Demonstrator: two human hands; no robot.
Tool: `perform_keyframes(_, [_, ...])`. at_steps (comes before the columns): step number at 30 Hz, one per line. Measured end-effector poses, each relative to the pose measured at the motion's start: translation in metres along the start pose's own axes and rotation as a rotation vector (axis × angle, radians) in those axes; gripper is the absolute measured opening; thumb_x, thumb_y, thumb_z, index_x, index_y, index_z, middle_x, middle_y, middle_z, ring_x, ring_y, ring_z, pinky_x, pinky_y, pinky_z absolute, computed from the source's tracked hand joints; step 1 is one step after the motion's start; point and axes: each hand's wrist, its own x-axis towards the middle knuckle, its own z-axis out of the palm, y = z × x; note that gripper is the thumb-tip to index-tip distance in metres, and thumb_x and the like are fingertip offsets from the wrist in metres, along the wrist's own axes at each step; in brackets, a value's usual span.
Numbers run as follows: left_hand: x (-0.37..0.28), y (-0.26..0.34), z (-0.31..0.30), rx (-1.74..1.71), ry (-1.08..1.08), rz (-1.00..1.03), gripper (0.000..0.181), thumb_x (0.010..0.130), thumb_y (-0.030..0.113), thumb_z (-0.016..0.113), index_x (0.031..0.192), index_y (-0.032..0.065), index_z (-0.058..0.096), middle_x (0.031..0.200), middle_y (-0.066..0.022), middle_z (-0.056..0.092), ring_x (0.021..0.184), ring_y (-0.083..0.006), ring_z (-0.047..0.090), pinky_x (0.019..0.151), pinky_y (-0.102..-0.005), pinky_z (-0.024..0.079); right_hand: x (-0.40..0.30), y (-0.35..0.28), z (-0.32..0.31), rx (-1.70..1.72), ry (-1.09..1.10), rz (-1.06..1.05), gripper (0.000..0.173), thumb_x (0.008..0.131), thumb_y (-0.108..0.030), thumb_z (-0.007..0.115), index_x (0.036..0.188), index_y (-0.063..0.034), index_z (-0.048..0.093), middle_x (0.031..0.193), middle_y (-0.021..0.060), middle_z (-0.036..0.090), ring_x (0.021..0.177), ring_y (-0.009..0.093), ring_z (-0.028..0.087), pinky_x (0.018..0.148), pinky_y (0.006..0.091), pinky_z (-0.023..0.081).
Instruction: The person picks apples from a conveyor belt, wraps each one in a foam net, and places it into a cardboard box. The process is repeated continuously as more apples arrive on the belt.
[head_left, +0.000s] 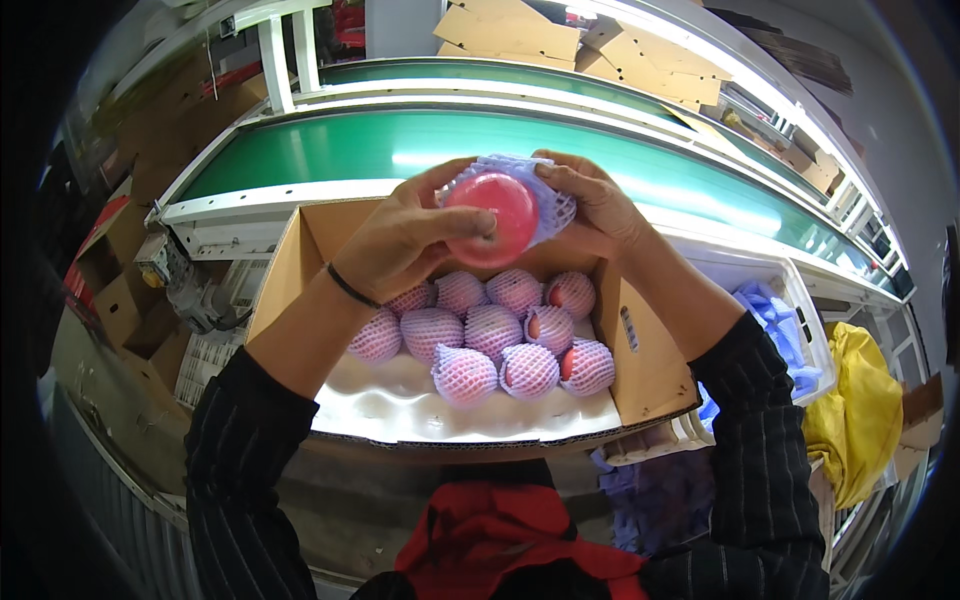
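Note:
A red apple is held above an open cardboard box. My left hand grips the apple, its thumb across the front. My right hand pinches a purple foam net sleeve that wraps the apple's back and right side; the front of the apple is bare. Below, several fruits in foam nets sit in rows on a white moulded tray inside the box. Some show red skin through the net openings. The hands and forearms hide part of the box's back and left side.
A green conveyor belt with a white frame runs behind the box. At the right are a white plastic crate with purple foam nets and a yellow cloth or bag. Cardboard boxes stand at the left.

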Motion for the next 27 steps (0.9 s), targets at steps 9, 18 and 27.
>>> perform_keyframes(9, [0.014, -0.039, -0.036, 0.225, 0.283, 0.112, 0.05, 0.09, 0.03, 0.059, 0.13, 0.0051, 0.041, 0.11, -0.0101, 0.055, 0.097, -0.0157, 0.059, 0.08, -0.0284, 0.054, 0.01, 0.029, 0.022, -1.011, 0.099, -0.195, 0.023, 0.079, -0.01, 0.069, 0.092, 0.003, 0.056, 0.072, -0.0004, 0.049, 0.063, 0.006, 0.044, 0.059, 0.0212, 0.041])
perform_keyframes(18, [0.013, -0.039, -0.03, 0.119, 0.118, -0.076, 0.06, 0.086, 0.055, 0.055, 0.119, 0.006, 0.042, 0.096, -0.006, 0.055, 0.086, -0.0139, 0.059, 0.075, -0.0291, 0.054, -0.006, 0.02, 0.036, -0.671, -0.23, -0.03, 0.021, 0.09, -0.007, 0.055, 0.109, 0.0024, 0.053, 0.105, 0.0121, 0.062, 0.1, 0.017, 0.06, 0.087, 0.0277, 0.05])
perform_keyframes(27, [0.0, -0.062, -0.033, -0.039, 0.04, -0.192, 0.039, 0.085, 0.03, 0.066, 0.111, 0.0022, 0.054, 0.104, -0.0076, 0.062, 0.093, -0.0155, 0.062, 0.083, -0.0288, 0.052, -0.047, 0.0, 0.06, -0.961, 0.03, -0.068, 0.029, 0.087, -0.004, 0.06, 0.113, -0.0012, 0.048, 0.09, 0.011, 0.065, 0.077, 0.014, 0.064, 0.067, 0.0255, 0.053])
